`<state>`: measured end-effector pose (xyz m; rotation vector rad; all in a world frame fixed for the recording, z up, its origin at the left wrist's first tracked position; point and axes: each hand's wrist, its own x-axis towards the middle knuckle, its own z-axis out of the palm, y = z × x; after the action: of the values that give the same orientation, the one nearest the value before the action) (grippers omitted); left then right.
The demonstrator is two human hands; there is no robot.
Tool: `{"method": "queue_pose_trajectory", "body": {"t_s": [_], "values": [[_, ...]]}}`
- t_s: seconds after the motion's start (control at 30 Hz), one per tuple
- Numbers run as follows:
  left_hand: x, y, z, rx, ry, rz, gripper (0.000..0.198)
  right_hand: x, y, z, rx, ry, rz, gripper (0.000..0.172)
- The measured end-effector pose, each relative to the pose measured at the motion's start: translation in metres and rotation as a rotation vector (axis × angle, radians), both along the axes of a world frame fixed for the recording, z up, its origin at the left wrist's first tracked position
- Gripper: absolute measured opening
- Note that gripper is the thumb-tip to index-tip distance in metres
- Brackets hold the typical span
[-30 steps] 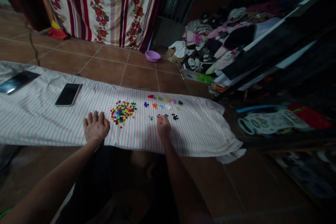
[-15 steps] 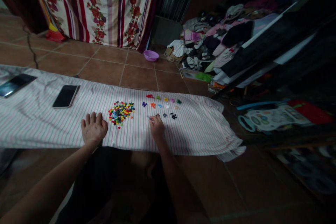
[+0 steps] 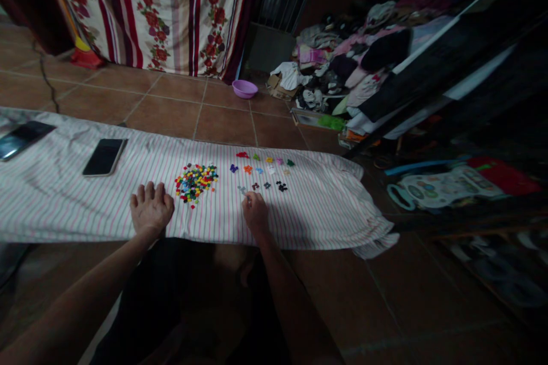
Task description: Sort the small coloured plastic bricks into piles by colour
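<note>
My left hand point(image 3: 152, 208) lies flat on the striped cloth with its fingers stretched out, just left of a mixed pile of small coloured beads or bricks point(image 3: 192, 185). Right of the pile, similar pieces sit in small single-colour groups, such as red point(image 3: 242, 154), orange point(image 3: 248, 169) and black point(image 3: 281, 186). My right hand point(image 3: 256, 214) rests at the front row, its fingertips pinched together just below the light grey group point(image 3: 241, 189). Whatever sits between those fingertips is too small to make out. Brown pieces point(image 3: 256, 186) lie just above that hand.
Two phones, one dark point(image 3: 105, 157) and one at the far left point(image 3: 23, 140), lie on the striped cloth point(image 3: 325, 205). Beyond on the tiled floor are a purple basin point(image 3: 245, 89) and heaped clothes point(image 3: 342, 57). A toy panel point(image 3: 445, 185) stands at the right.
My right hand has drawn back slightly toward me, so more of the light grey group shows. My left hand stays flat on the cloth. The whole view has shifted a little.
</note>
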<state>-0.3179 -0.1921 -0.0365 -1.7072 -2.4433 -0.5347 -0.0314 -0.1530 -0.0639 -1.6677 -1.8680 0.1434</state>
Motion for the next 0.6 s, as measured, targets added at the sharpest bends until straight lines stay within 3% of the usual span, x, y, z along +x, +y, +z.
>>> {"method": "queue_pose_trajectory", "body": {"t_s": [0.37,0.6], "values": [[-0.003,0.003,-0.010,0.019,-0.014,0.008,0.053,-0.056,0.009,-0.001,-0.013,-0.031,0.233,0.021],[-0.003,0.004,-0.009,-0.017,0.004,0.020,0.053,-0.088,0.036,0.004,-0.109,-0.042,0.126,0.025]]}}
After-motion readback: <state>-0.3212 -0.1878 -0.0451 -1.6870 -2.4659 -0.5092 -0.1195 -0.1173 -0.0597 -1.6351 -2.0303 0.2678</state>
